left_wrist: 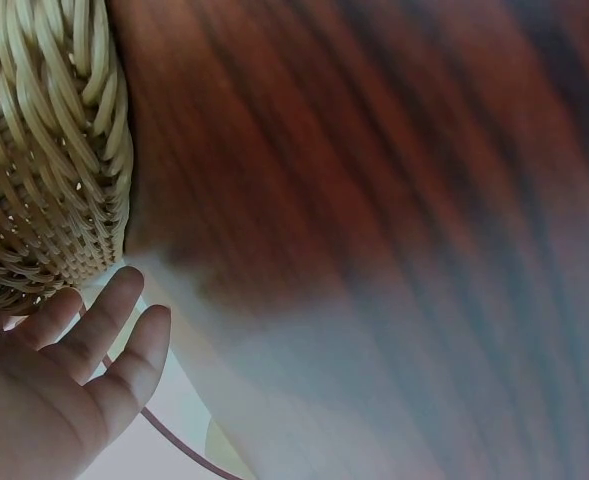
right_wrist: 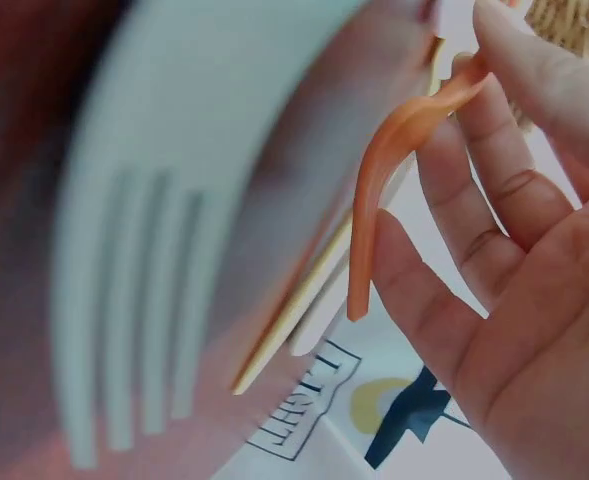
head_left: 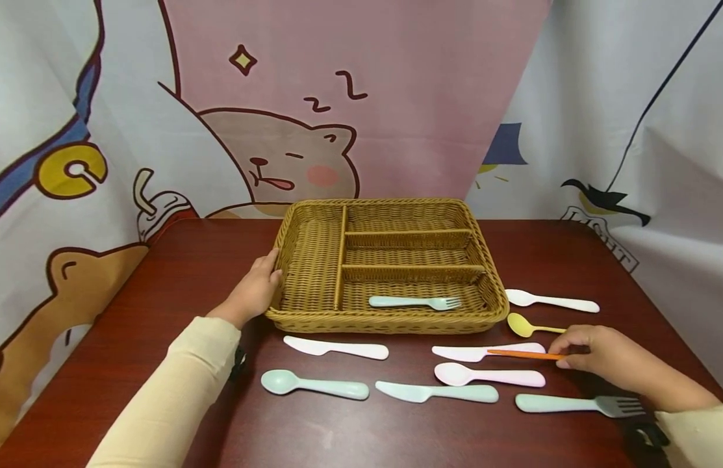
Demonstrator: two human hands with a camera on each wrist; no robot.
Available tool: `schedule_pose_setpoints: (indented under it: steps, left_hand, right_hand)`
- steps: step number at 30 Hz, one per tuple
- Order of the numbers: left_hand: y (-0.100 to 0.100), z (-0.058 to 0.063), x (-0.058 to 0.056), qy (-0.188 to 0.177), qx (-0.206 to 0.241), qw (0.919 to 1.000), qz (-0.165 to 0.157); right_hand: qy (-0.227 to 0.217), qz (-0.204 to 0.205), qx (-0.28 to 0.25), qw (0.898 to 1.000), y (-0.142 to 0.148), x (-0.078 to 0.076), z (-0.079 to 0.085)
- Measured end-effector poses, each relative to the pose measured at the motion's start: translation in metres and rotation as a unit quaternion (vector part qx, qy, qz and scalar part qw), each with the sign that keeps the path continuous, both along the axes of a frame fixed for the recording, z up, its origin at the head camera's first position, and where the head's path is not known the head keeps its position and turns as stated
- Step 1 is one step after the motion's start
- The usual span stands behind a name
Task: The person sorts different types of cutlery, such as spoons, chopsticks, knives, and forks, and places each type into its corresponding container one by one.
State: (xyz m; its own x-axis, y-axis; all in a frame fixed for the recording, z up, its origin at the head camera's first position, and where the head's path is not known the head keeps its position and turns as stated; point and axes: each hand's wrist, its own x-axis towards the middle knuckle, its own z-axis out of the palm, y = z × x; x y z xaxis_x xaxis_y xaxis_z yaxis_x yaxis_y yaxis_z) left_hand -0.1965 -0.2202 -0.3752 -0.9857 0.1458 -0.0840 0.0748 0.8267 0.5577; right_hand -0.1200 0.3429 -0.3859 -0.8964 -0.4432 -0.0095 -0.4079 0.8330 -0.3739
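Note:
My right hand (head_left: 595, 354) pinches an orange fork (head_left: 516, 354) between thumb and fingers. Its handle points left over a white-pink knife (head_left: 460, 353); its curved head (right_wrist: 414, 125) shows side-on in the right wrist view. Beside that hand lie a yellow spoon (head_left: 520, 325) and a pale green fork (head_left: 560, 403). At the left rim of a wicker basket (head_left: 384, 323), my left hand (head_left: 253, 289) rests against the side, fingers loosely extended (left_wrist: 104, 325) in the left wrist view. Another pale green fork (head_left: 414, 302) lies in the basket's front right compartment.
In front of the basket are a white knife (head_left: 338, 348), a green spoon (head_left: 314, 385), a green knife (head_left: 437, 392) and a pink spoon (head_left: 490, 376). A white spoon (head_left: 551, 301) lies to its right. Behind the table hangs a printed curtain (head_left: 419, 97).

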Motion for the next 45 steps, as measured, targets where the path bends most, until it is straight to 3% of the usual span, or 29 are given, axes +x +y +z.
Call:
schedule_pose_setpoints:
  steps: [5, 11, 15, 30, 45]
  left_hand:
    - [0.002, -0.001, -0.001, 0.008, -0.003, 0.9999, -0.005]
    - [0.004, -0.003, -0.002, 0.010, -0.003, 0.9999, -0.005]
    - [0.004, -0.003, -0.001, 0.011, 0.001, 0.9999, -0.004]
    - [0.002, -0.004, 0.000, 0.023, -0.003, 0.9997, -0.002]
    - [0.001, -0.001, 0.001, 0.019, -0.003, 0.9998, 0.003]
  right_hand:
    - [0.050, -0.010, -0.022, 0.998, -0.004, 0.000, 0.009]
    - [0.056, -0.049, -0.004, 0.997, -0.013, -0.005, 0.026]
    - [0.087, -0.049, -0.020, 0.995, -0.018, -0.010, 0.036]
    - [0.135, -0.016, -0.056, 0.989, -0.058, -0.033, 0.063]
    - [0.082, 0.022, -0.064, 0.994, -0.108, -0.055, 0.089]
